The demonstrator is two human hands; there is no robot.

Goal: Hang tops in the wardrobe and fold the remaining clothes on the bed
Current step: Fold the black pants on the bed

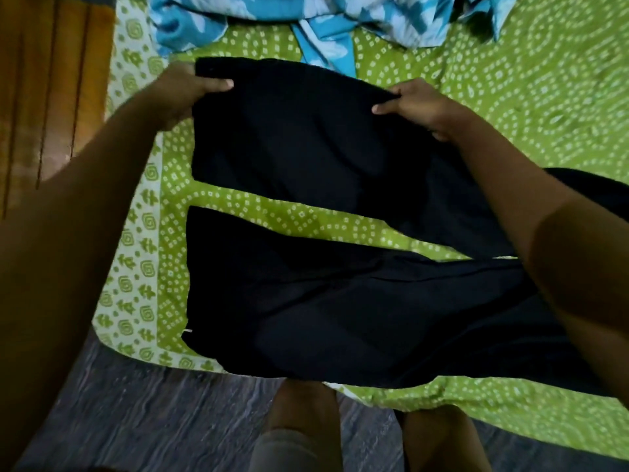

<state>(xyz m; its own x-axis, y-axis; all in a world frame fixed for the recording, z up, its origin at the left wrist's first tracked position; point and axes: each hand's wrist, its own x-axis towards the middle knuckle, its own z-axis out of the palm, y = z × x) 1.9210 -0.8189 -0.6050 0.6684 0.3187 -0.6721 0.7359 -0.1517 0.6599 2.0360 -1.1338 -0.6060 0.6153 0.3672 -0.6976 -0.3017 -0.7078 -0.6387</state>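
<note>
The black trousers (340,233) look soft, light and limp, so they will sag wherever unsupported; the far leg's hem corners seem the best hold. They are plain dark cloth, two legs spread across the green patterned bed (544,97). The left hand (183,86) and right hand (415,103) each pinch one corner, thumbs on top.
</note>
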